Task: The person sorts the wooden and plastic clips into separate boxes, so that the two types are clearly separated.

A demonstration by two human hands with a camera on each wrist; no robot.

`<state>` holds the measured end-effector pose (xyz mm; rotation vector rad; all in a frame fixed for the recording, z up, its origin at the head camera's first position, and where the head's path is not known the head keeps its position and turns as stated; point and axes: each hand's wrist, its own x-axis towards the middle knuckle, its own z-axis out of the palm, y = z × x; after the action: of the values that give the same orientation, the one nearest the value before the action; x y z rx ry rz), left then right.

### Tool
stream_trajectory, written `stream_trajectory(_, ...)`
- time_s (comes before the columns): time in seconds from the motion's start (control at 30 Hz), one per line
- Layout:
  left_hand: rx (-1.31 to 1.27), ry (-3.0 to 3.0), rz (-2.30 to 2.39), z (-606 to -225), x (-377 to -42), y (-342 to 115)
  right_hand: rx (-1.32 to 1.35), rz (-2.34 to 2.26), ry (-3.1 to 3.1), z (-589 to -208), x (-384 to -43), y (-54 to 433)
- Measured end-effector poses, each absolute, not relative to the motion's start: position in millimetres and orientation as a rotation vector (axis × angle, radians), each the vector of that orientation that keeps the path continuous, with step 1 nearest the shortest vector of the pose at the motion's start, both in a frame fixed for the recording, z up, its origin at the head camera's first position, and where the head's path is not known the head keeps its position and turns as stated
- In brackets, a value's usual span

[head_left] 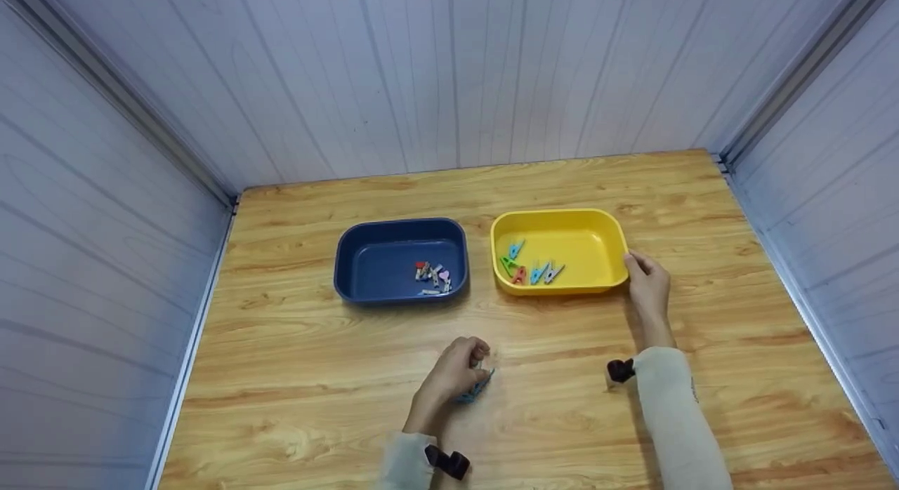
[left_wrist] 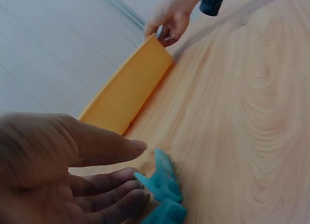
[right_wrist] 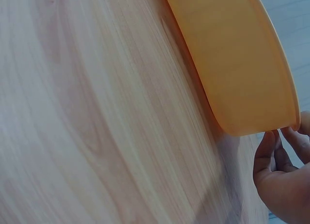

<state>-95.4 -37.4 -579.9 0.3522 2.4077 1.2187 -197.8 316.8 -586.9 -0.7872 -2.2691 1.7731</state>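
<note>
Over the table's front middle, my left hand point(head_left: 453, 369) reaches down at teal clothespins point(head_left: 477, 389). In the left wrist view its thumb and fingers are apart; the fingertips are by a teal clothespin point(left_wrist: 163, 178), with a second teal piece point(left_wrist: 167, 213) just below. Whether the fingertips touch them I cannot tell. My right hand point(head_left: 650, 288) pinches the right rim of a yellow plastic tub point(head_left: 586, 248), thumb at the rim and fingers against the outer wall. Inside the tub's left part lie several coloured clothespins point(head_left: 539, 273), blue, green, red and greyish.
Left of the yellow tub stands a dark blue tub point(head_left: 376, 265) holding several small wooden clips point(head_left: 432, 273), some with red or pink decorations. Both tubs stand on a wood-grain table point(head_left: 295, 378). White panel walls point(head_left: 435, 76) enclose the back and both sides.
</note>
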Motion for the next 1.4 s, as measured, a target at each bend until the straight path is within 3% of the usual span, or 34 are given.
stream_trajectory(0.53, 0.392, 2.606, 0.936, -583, -85, -27, -0.756, 1.773, -2.314, -587, -196, 317)
stream_trajectory(1.4, 0.350, 2.344, 1.368, -569, -105, -33, -0.800, 1.864, -2.226, -585, -197, 317)
